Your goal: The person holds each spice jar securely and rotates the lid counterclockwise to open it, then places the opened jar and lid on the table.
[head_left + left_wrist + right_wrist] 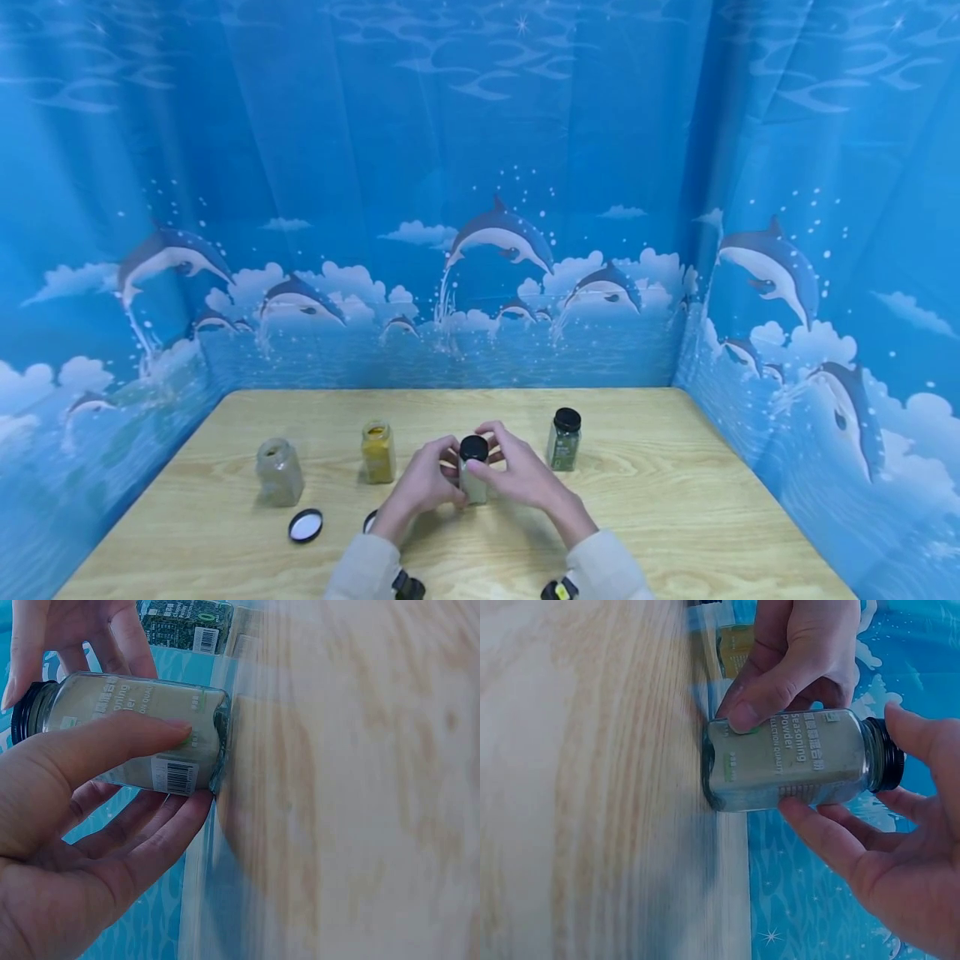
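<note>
Upright between my hands stands a glass jar (477,490) of pale seasoning powder, its base at the table. Its label (791,750) reads "Seasoning Powder". My left hand (426,480) grips the lower part of the jar, thumb across one face and fingers round the other side. My right hand (523,477) is at the top, with its thumb at the black lid (887,755) and its fingers along the lid and upper glass. The lid sits on the jar's mouth.
Left on the table (660,525) stand a lidless jar of yellow powder (378,460) and a lidless pale jar (281,477). A black lid (306,526) lies nearby, another (370,521) partly behind my left wrist. Back right is a black-lidded jar of green flakes (564,442).
</note>
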Motion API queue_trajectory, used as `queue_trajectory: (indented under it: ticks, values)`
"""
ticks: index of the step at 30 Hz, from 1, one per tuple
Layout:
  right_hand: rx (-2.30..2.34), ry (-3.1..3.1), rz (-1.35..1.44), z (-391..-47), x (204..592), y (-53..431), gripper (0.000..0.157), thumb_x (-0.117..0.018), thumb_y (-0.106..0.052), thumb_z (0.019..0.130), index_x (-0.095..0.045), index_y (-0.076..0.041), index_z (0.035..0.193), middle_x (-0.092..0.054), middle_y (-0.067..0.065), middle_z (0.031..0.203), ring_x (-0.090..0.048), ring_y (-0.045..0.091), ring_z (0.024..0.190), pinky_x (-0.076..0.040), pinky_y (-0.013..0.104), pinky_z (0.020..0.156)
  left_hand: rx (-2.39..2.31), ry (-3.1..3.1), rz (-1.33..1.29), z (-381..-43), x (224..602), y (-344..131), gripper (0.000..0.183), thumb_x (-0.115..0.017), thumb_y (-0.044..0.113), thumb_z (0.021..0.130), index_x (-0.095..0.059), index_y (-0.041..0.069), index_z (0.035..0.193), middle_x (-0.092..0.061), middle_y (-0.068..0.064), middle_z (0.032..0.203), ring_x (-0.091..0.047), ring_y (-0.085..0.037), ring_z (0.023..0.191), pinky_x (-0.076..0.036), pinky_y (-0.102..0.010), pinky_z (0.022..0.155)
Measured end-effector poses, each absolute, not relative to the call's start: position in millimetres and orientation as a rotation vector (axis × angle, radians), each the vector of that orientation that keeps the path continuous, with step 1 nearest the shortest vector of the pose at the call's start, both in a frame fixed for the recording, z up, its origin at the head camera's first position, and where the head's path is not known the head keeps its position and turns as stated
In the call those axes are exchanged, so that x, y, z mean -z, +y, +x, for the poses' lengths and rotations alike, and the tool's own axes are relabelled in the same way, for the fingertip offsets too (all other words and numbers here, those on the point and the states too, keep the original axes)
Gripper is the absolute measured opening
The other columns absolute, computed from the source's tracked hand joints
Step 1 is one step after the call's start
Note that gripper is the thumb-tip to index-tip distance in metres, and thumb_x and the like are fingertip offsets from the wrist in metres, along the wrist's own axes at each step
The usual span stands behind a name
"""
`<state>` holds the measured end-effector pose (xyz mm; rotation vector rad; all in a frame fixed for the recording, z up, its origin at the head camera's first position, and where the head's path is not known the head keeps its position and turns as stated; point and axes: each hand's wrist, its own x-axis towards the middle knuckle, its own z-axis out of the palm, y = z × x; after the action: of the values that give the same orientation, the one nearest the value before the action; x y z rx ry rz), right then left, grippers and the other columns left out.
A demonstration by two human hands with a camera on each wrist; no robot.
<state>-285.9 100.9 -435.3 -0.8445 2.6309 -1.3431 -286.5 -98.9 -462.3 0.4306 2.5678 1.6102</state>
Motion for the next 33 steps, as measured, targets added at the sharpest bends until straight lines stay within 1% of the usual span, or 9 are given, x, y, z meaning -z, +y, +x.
queue_trajectory:
  ticks: [6,14,19,23,28,33]
  values:
    - [1.37,2.639,-0.825,-285.9,436.8,99.3,0.045,-0.064,-0.037,0.101,-0.048,-0.01,0.133,-0.064,0.017,0.123,-0.067,0.033,0.113,-0.057,0.057,0.099,-1.605,2.568,0.437,-286.7,461.7,-98.8,0.052,-0.085,-0.015,0.058,-0.063,0.006,0.101,-0.071,-0.014,0.105,-0.075,-0.029,0.095,-0.066,-0.043,0.085]
    - [1.361,2.644,-0.852,-286.2,437.3,100.0,0.04,-0.064,-0.032,0.102,-0.05,-0.011,0.132,-0.065,0.014,0.121,-0.067,0.03,0.112,-0.056,0.057,0.1,-1.598,2.575,0.451,-286.2,461.2,-98.6,0.052,-0.085,-0.015,0.058,-0.063,0.006,0.101,-0.07,-0.014,0.105,-0.075,-0.029,0.095,-0.066,-0.043,0.084]
    - [1.318,2.657,-0.908,-285.9,436.5,100.9,0.037,-0.061,-0.022,0.103,-0.053,-0.008,0.137,-0.066,0.016,0.123,-0.068,0.031,0.111,-0.059,0.048,0.098,-1.575,2.597,0.444,-286.3,463.2,-98.4,0.052,-0.085,-0.015,0.059,-0.063,0.007,0.101,-0.07,-0.014,0.106,-0.075,-0.029,0.095,-0.066,-0.043,0.085]
    - [1.284,2.665,-0.96,-286.1,435.5,101.9,0.038,-0.057,-0.014,0.104,-0.054,-0.009,0.142,-0.065,0.014,0.132,-0.067,0.03,0.115,-0.059,0.043,0.1,-1.567,2.604,0.444,-286.5,464.7,-98.7,0.052,-0.085,-0.014,0.059,-0.064,0.007,0.101,-0.071,-0.014,0.107,-0.075,-0.028,0.095,-0.066,-0.043,0.085]
    - [1.26,2.669,-1.003,-286.6,434.7,102.8,0.041,-0.055,-0.012,0.105,-0.052,-0.009,0.146,-0.062,0.014,0.141,-0.066,0.03,0.119,-0.059,0.041,0.101,-1.577,2.6,0.443,-286.8,464.6,-98.6,0.053,-0.085,-0.014,0.058,-0.063,0.007,0.101,-0.071,-0.015,0.107,-0.075,-0.028,0.095,-0.066,-0.043,0.085]
    - [1.258,2.658,-1.002,-287.2,434.4,103.6,0.044,-0.054,-0.011,0.105,-0.05,-0.008,0.148,-0.06,0.016,0.145,-0.066,0.032,0.119,-0.059,0.04,0.101,-1.588,2.598,0.45,-286.7,464.1,-98.3,0.053,-0.085,-0.014,0.058,-0.063,0.006,0.102,-0.071,-0.015,0.107,-0.075,-0.028,0.094,-0.066,-0.042,0.084]
